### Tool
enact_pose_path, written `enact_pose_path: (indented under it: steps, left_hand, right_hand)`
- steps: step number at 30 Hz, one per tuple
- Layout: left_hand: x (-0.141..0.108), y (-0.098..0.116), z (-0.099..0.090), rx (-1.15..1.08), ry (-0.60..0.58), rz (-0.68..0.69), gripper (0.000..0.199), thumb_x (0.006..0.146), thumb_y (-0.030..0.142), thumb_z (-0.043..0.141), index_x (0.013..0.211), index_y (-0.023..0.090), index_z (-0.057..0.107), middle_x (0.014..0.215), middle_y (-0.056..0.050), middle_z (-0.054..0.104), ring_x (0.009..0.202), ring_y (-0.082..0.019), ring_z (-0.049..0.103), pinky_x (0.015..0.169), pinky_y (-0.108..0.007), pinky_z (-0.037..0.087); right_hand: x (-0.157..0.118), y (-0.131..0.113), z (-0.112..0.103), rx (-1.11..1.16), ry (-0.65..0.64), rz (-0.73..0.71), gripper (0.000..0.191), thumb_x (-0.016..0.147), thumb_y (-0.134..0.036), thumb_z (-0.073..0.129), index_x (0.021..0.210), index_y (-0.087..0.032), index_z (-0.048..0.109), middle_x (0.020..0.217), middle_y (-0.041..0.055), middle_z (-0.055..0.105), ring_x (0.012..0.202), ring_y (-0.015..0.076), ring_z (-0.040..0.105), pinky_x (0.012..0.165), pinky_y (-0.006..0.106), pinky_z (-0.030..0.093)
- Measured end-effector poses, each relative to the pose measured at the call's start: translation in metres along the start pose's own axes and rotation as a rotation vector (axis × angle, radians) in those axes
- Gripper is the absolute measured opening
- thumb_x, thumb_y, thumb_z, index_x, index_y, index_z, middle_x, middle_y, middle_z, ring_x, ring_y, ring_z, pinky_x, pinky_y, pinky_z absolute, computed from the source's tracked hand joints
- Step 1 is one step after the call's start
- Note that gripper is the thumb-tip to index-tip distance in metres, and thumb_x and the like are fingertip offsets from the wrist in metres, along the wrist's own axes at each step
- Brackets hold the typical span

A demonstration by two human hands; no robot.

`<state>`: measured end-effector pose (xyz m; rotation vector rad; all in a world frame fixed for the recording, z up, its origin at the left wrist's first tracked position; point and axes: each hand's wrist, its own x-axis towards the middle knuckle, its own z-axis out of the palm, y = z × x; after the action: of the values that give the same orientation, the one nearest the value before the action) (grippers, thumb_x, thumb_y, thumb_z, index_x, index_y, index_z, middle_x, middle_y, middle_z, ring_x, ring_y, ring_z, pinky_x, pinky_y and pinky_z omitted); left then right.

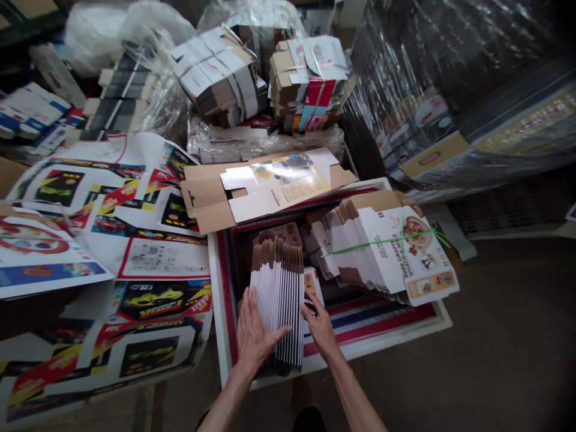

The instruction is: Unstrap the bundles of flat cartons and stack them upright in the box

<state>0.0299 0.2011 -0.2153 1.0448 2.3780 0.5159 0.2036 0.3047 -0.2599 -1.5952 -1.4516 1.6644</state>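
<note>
A stack of folded flat cartons (276,306), white with brown edges, stands on edge in front of me inside a white-rimmed crate (218,312). My left hand (254,330) presses along the stack's left side, its thumb reaching across the front edges. On the opposite side, my right hand (318,321) has curved fingers and thumb against the right edge, so the stack sits between both palms. Beside it in the crate lies a carton bundle (382,246) tied with green string. A printed carton (312,285) shows partly behind my right fingers.
An unfolded carton (279,186) lies across the crate's far rim. Printed sheets (162,258) spread out on the left. Strapped carton bundles (220,72) are piled at the back. A film-wrapped stack (472,114) rises at the right.
</note>
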Motion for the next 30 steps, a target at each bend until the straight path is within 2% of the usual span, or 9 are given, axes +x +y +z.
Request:
enact_pose_path:
  steps: [3, 8, 13, 20, 25, 28, 30]
  left_hand:
    - [0.0, 0.008, 0.004, 0.124, 0.066, 0.018, 0.147, 0.062, 0.068, 0.093, 0.169, 0.022, 0.004, 0.175, -0.026, 0.019, 0.159, -0.047, 0.03, 0.121, -0.066, 0.042]
    - [0.001, 0.014, 0.011, 0.208, 0.09, 0.024, 0.132, 0.072, 0.073, 0.081, 0.169, 0.019, 0.01, 0.175, -0.027, 0.018, 0.156, -0.048, 0.032, 0.12, -0.067, 0.04]
    - [0.002, 0.015, 0.009, 0.205, 0.079, 0.019, 0.145, 0.062, 0.07, 0.091, 0.169, 0.021, 0.006, 0.174, -0.027, 0.018, 0.156, -0.047, 0.033, 0.121, -0.064, 0.04]
    - [0.004, 0.014, 0.01, 0.207, 0.06, -0.002, 0.131, 0.072, 0.075, 0.078, 0.169, 0.018, 0.012, 0.175, -0.025, 0.014, 0.157, -0.047, 0.028, 0.124, -0.067, 0.033]
    - [0.006, 0.014, 0.009, 0.193, 0.051, -0.016, 0.128, 0.073, 0.074, 0.078, 0.169, 0.017, 0.015, 0.175, -0.026, 0.015, 0.158, -0.047, 0.026, 0.124, -0.067, 0.032]
    - [0.006, 0.013, 0.008, 0.192, 0.051, -0.011, 0.135, 0.068, 0.07, 0.086, 0.169, 0.019, 0.012, 0.174, -0.026, 0.016, 0.159, -0.045, 0.026, 0.123, -0.065, 0.034]
    - [0.006, 0.013, 0.007, 0.199, 0.052, -0.004, 0.142, 0.063, 0.07, 0.09, 0.169, 0.021, 0.01, 0.174, -0.026, 0.017, 0.159, -0.045, 0.027, 0.123, -0.065, 0.035]
  right_hand:
    - [0.001, 0.001, 0.006, 0.02, -0.021, 0.033, 0.062, 0.087, -0.063, 0.071, 0.135, -0.023, 0.069, 0.142, 0.0154, 0.069, 0.121, 0.0309, 0.069, 0.097, 0.047, 0.065]
    - [0.002, 0.0, 0.007, 0.03, -0.037, 0.061, 0.066, 0.086, -0.065, 0.071, 0.137, -0.022, 0.067, 0.146, 0.0169, 0.066, 0.124, 0.032, 0.067, 0.105, 0.052, 0.062]
    - [0.002, 0.002, 0.006, 0.027, -0.038, 0.065, 0.068, 0.086, -0.067, 0.07, 0.136, -0.021, 0.067, 0.146, 0.0179, 0.065, 0.124, 0.0333, 0.067, 0.114, 0.059, 0.055]
    - [0.0, -0.001, 0.012, 0.02, -0.029, 0.064, 0.068, 0.086, -0.066, 0.071, 0.137, -0.023, 0.067, 0.145, 0.0168, 0.066, 0.123, 0.0313, 0.067, 0.108, 0.053, 0.06]
    - [0.0, -0.007, 0.012, 0.01, -0.041, 0.073, 0.07, 0.086, -0.068, 0.069, 0.136, -0.02, 0.067, 0.145, 0.0179, 0.066, 0.121, 0.0316, 0.068, 0.111, 0.055, 0.058]
    - [-0.003, -0.011, 0.003, -0.055, -0.018, 0.03, 0.071, 0.092, -0.066, 0.06, 0.145, -0.019, 0.058, 0.148, 0.0175, 0.064, 0.122, 0.0302, 0.069, 0.113, 0.054, 0.057]
    - [-0.006, -0.014, -0.007, -0.219, 0.037, -0.042, 0.067, 0.101, -0.06, 0.046, 0.156, -0.022, 0.046, 0.155, 0.0145, 0.058, 0.133, 0.0293, 0.064, 0.115, 0.052, 0.056]
